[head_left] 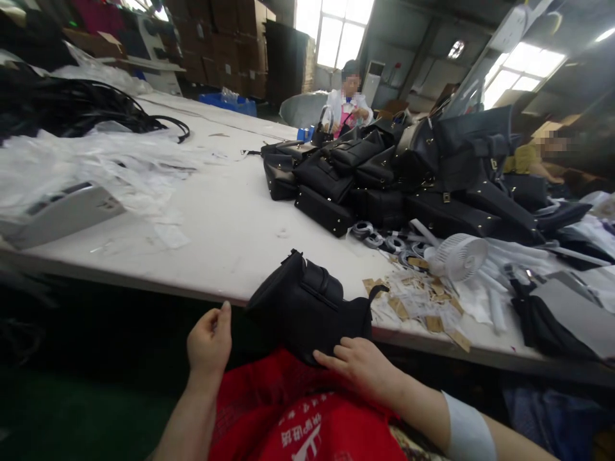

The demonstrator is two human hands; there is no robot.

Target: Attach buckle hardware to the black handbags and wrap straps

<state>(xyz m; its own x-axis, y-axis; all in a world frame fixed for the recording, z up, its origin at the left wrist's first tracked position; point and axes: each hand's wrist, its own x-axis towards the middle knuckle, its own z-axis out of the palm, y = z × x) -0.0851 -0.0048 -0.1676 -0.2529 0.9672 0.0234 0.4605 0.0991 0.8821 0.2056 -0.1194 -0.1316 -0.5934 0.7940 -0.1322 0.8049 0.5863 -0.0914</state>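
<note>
A small black handbag (307,307) rests at the near edge of the white table (230,224), partly over my red apron (298,416). My right hand (358,365) lies on the bag's lower edge, fingers stretched flat against it. My left hand (209,342) hovers just left of the bag, apart from it, with the fingers curled in and the thumb up; nothing shows in it.
A heap of black handbags (408,179) covers the table's far right. Paper tags (423,307), tape rolls (379,238) and a small white fan (456,256) lie near it. White plastic wrap (96,166) and black straps (86,109) lie left. Two people sit beyond.
</note>
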